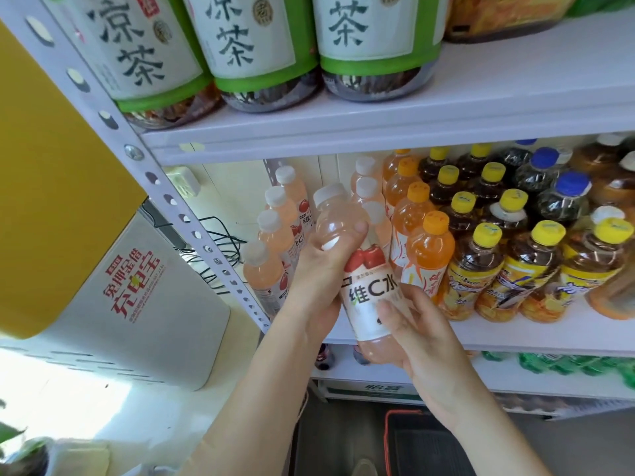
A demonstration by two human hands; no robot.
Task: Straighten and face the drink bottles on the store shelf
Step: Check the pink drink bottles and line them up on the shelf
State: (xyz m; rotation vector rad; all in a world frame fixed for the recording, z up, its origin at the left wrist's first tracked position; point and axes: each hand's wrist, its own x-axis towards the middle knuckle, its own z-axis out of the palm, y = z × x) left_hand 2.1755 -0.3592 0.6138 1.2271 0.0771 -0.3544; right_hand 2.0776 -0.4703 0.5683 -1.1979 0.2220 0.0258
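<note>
Head camera showed a pale pink plastic drink bottle with a white cap and white label [369,297], tilted in front of the white metal middle shelf [536,334]. The left hand [319,269] gripped its shoulder, thumb across the clear upper part. The right hand [422,338] curled round its base. Matching pink bottles [271,235] stood behind it, and orange-capped orange drinks [429,249] just to the right.

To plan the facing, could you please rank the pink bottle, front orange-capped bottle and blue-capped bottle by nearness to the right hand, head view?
1. pink bottle, in the right hand.
2. front orange-capped bottle, just right.
3. blue-capped bottle, back right.
</note>
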